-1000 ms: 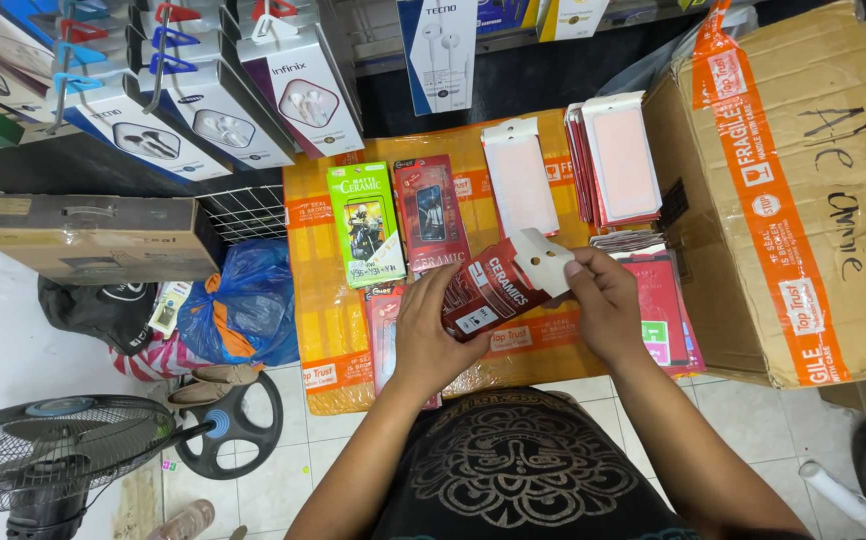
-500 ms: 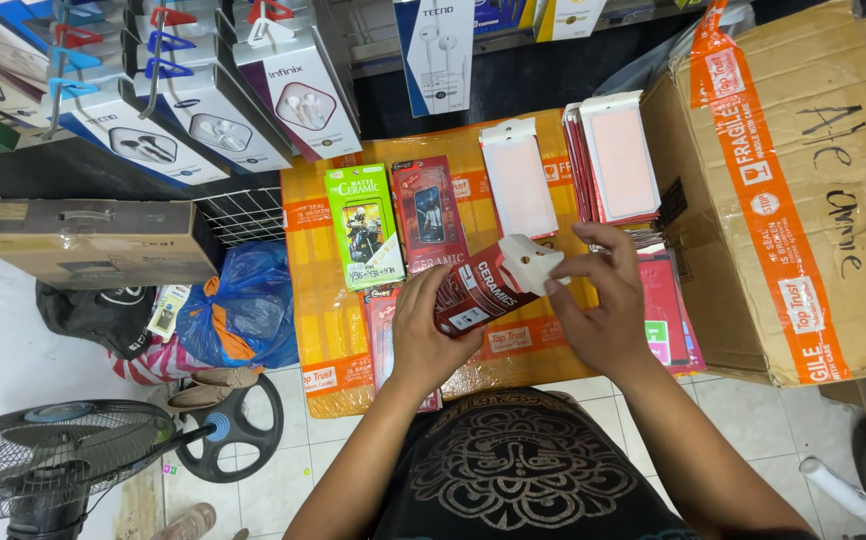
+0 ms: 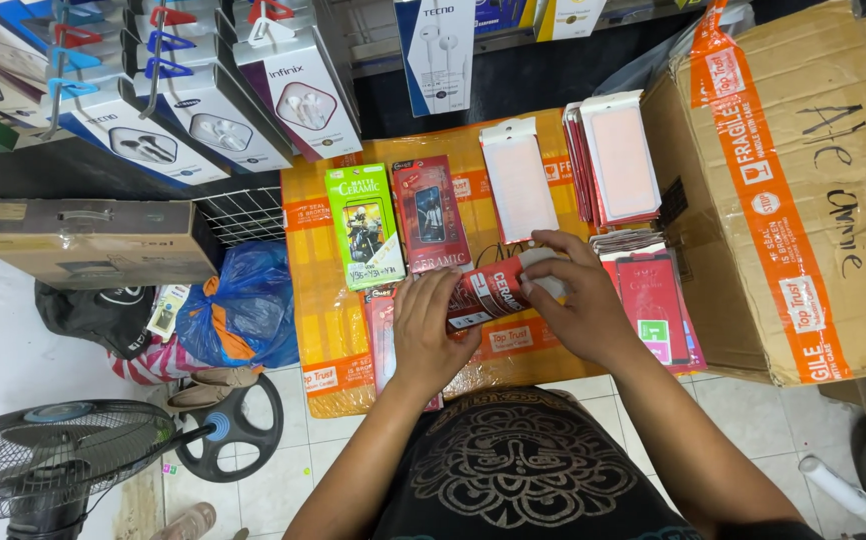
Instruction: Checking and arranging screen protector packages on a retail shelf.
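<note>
A small shop corner is filling the frame: an orange-wrapped carton (image 3: 328, 330) is serving as a work surface in the centre, pale floor tiles are showing below it, and white earphone boxes (image 3: 298, 95) are hanging on hooks at the upper left. A big brown cardboard box (image 3: 803, 190) is sitting at the right, and a floor fan (image 3: 53, 455) is standing at the lower left.

In the middle of the frame, both hands are clamping a red screen-protector packet (image 3: 485, 295) just above the carton. The left hand (image 3: 428, 330) is gripping its lower end, probably to steady it, while the right hand (image 3: 578, 305) is closing over its white hang-tab end, fingers curled. A green packet (image 3: 363, 225) and another red packet (image 3: 431, 212) are lying flat side by side above the hands, faces up, seemingly laid out for sorting. A pink stack (image 3: 613, 160) is leaning against the big box at upper right.
</note>
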